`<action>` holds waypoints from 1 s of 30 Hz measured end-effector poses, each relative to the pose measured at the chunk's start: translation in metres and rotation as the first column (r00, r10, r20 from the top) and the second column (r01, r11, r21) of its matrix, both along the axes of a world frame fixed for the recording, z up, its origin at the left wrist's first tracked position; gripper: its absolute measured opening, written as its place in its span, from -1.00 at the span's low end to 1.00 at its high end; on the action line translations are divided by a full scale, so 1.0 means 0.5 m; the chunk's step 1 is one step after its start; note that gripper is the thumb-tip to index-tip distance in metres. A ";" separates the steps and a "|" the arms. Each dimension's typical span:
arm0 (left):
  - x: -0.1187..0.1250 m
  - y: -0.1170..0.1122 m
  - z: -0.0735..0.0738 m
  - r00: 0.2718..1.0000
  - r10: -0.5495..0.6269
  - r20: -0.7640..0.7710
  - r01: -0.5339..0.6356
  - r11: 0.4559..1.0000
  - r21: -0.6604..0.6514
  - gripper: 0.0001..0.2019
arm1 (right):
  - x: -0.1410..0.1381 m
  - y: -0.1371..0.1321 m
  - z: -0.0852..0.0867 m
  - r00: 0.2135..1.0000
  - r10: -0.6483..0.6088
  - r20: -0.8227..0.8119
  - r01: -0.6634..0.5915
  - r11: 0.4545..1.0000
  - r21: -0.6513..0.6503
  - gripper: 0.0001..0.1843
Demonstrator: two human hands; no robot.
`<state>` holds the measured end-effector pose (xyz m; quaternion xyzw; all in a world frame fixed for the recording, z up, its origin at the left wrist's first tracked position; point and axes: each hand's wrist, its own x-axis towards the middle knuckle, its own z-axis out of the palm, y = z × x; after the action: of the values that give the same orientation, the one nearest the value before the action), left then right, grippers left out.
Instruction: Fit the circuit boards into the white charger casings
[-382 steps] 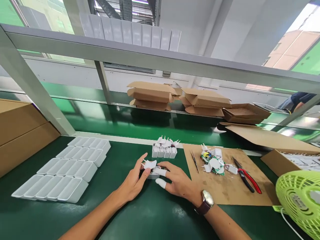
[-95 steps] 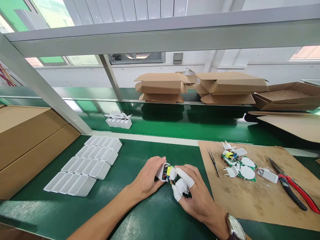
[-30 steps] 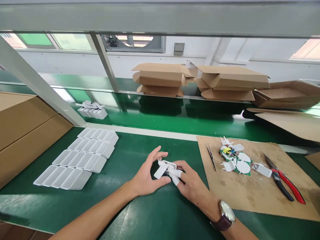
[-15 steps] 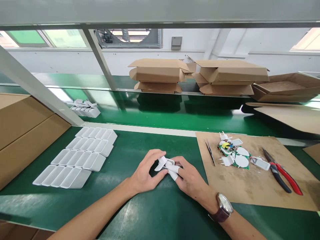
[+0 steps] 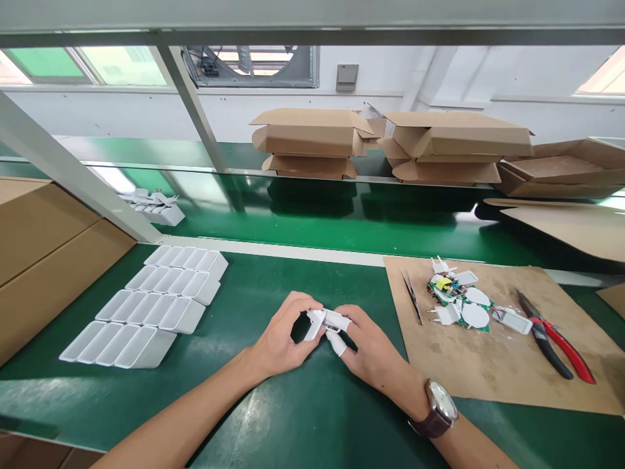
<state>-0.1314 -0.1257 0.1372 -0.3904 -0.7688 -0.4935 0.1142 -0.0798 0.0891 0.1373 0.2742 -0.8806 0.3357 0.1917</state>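
Head camera: we look down at a green worktop (image 5: 278, 423). At its middle, our left hand (image 5: 288, 335) pinches a small white plastic part (image 5: 316, 324) between thumb and fingers. Our right hand (image 5: 374, 352), two fingertips covered in white, grips its other end; covered fingers make its exact shape hard to tell. Left, four rows of open white cases (image 5: 156, 312); right, circuit boards (image 5: 476, 317), tweezers (image 5: 414, 301) and red-and-black pliers (image 5: 540, 324) lie on a brown sheet (image 5: 469, 368).
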 end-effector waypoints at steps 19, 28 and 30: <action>0.010 0.013 -0.028 0.978 0.029 -0.208 -0.031 1.000 -0.006 -0.10 | -0.010 -0.019 0.002 0.595 0.527 0.607 0.371 0.490 -0.788 -0.54; 0.012 0.014 -0.019 0.967 0.060 -0.247 -0.079 0.995 -0.066 -0.16 | -0.007 -0.024 0.002 0.518 0.549 0.657 0.449 0.479 -0.754 -0.48; 0.013 0.013 -0.021 0.970 0.056 -0.235 -0.078 0.993 -0.084 -0.17 | -0.009 -0.025 -0.005 0.551 0.508 0.662 0.429 0.508 -0.747 -0.47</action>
<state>-0.1251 -0.1191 0.1265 -0.4241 -0.7849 -0.4042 0.2016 -0.0842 0.0766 0.1350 -0.0300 -0.5582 0.8154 -0.1504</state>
